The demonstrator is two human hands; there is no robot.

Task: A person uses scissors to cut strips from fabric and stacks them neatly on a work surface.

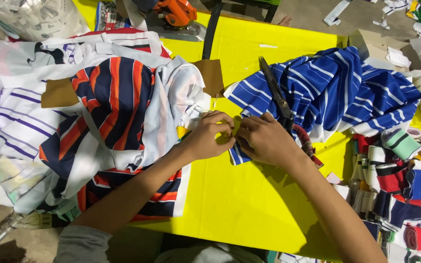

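Pinched between fingertips of both left hand (209, 136) and right hand (264, 140), curled shut on the near edge of blue striped fabric (337, 92), its bulk spreading up-right beyond right fingers, nearer that hand.

Both hands — left hand (208, 136), right hand (264, 139) — pinch blue striped cloth (337, 92) mid-table (249, 195); scissors (278, 100) lie just beyond — fabric piles (88, 122) left.

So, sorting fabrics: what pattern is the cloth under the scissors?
Blue with white stripes, scissors lying on it; head view.
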